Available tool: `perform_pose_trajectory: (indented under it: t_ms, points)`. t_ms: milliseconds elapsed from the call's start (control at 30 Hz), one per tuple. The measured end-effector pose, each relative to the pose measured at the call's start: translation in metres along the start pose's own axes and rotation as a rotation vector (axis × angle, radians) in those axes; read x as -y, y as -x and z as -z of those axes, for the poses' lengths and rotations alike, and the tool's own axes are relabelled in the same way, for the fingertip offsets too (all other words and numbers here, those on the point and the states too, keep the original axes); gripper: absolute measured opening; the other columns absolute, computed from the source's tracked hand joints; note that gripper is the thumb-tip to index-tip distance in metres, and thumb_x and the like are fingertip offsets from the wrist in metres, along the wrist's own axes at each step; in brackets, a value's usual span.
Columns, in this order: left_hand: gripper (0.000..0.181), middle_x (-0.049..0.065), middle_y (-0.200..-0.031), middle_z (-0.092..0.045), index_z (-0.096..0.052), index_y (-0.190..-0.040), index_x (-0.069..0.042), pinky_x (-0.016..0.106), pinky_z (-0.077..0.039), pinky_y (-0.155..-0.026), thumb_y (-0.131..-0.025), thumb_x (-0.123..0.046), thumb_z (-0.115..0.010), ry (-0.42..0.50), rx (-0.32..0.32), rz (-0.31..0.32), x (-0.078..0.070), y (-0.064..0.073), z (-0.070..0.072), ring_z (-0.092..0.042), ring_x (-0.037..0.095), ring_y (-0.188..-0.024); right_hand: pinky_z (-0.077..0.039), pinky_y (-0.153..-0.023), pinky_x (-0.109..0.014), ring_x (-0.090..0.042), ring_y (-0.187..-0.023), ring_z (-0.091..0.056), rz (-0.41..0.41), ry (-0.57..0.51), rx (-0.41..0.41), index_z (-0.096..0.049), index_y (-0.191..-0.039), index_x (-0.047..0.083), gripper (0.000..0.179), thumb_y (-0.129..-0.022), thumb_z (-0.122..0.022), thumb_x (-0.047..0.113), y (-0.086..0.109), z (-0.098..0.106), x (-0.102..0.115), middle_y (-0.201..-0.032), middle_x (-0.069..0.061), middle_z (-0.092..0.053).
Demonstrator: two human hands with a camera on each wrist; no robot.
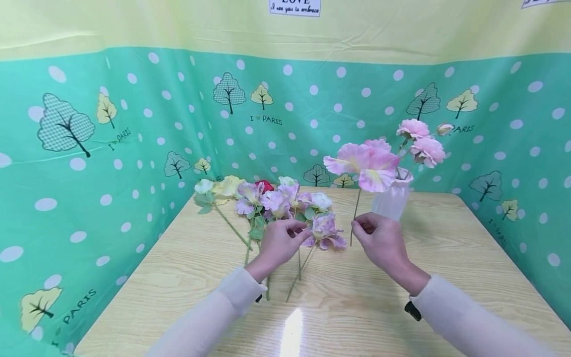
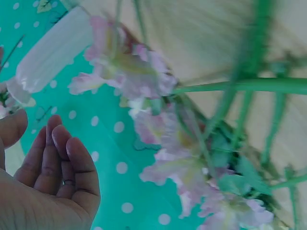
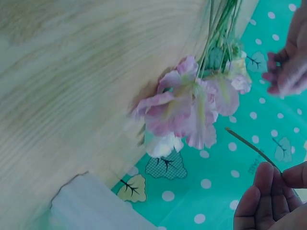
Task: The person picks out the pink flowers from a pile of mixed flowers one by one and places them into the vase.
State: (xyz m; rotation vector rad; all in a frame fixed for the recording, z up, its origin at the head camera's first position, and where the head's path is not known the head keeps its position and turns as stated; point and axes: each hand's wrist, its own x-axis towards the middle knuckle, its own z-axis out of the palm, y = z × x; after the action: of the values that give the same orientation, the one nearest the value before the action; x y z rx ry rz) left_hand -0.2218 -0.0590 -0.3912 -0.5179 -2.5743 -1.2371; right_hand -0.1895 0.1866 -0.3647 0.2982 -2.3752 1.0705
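My right hand [image 1: 384,242] pinches the thin stem [image 3: 254,148] of a large pink-and-yellow artificial flower [image 1: 367,164], which stands upright above the fingers. Just behind it is a ribbed white vase [image 1: 390,202] with pink roses [image 1: 427,151] in it. My left hand [image 1: 280,243] hovers over the pile of loose flowers, its fingers loosely bent and nothing between them; in the left wrist view the thumb is apart from the fingers. Nearest to it lies a pale purple flower [image 1: 324,229] with its stem toward me.
More artificial flowers lie at the back left of the wooden table [image 1: 178,292], among them a yellow bloom [image 1: 228,187], a red one [image 1: 265,186] and a white one [image 1: 321,201]. A green dotted curtain [image 1: 276,134] encloses the table's back and sides.
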Motion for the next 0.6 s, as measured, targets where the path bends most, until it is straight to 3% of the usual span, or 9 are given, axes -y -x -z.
perform_pose_trajectory:
  t_ms: [200, 600]
  points:
    - [0.018, -0.008, -0.085, -0.074, -0.08, -0.105, -0.014, 0.028, -0.053, -0.063, -0.093, -0.028, -0.078, -0.032, -0.007, 0.041, 0.013, 0.005, 0.008, -0.062, 0.008, -0.072, -0.053, -0.057, -0.02, -0.018, -0.067, -0.069, -0.01, 0.019, -0.044, -0.077, -0.089, 0.001, 0.009, -0.092, -0.072, 0.007, -0.007, 0.008, -0.003, -0.079, -0.008, -0.075]
    - [0.019, -0.009, -0.082, -0.071, -0.08, -0.104, -0.014, 0.031, -0.054, -0.067, -0.092, -0.03, -0.079, -0.044, -0.042, 0.131, 0.025, 0.013, 0.025, -0.062, 0.009, -0.072, -0.045, -0.059, -0.008, -0.022, -0.067, -0.07, 0.01, 0.075, -0.117, -0.077, -0.088, -0.001, 0.012, -0.092, -0.07, 0.008, -0.026, 0.028, -0.002, -0.079, -0.013, -0.075]
